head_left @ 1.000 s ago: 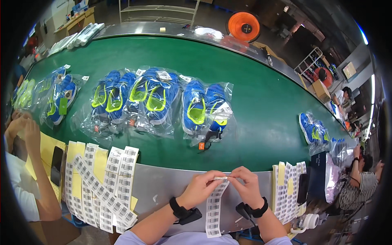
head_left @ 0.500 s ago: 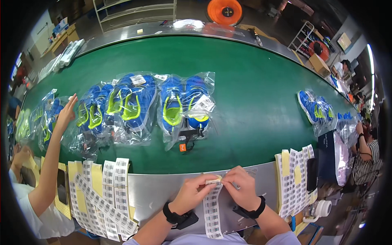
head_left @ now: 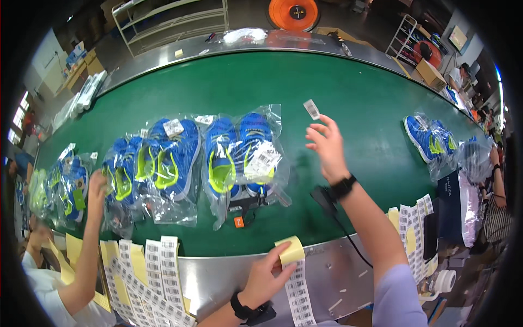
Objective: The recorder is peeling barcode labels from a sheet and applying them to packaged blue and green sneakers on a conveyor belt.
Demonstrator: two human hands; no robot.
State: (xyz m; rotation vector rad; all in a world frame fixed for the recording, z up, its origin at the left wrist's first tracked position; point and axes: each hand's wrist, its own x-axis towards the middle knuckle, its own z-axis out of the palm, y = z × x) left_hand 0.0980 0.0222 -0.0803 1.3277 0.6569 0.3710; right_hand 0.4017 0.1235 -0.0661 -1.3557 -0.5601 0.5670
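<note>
My left hand [head_left: 265,278] pinches the top of a strip of white barcode labels [head_left: 298,294], where its yellow backing [head_left: 291,250] curls over. That strip hangs down across the metal edge. My right hand [head_left: 328,147] reaches out over the green belt, with a single white barcode label [head_left: 311,109] at its fingertips. Left of this hand lies a bagged pair of blue shoes [head_left: 223,163] with lime linings; a white label [head_left: 263,162] shows on its clear bag. An orange tag [head_left: 238,222] sits at the near end of that bag.
More bagged blue shoes [head_left: 177,152] line the green belt [head_left: 348,218] to the left, where a co-worker's hand [head_left: 98,185] reaches over. Label sheets [head_left: 169,272] lie at left, others [head_left: 417,234] at right by a dark phone [head_left: 430,237]. Another bagged pair [head_left: 422,139] rests far right.
My right hand has left the strip and moved forward over the belt, carrying one label. My left hand stays on the strip, its yellow backing now more exposed. The co-worker's hand has lowered.
</note>
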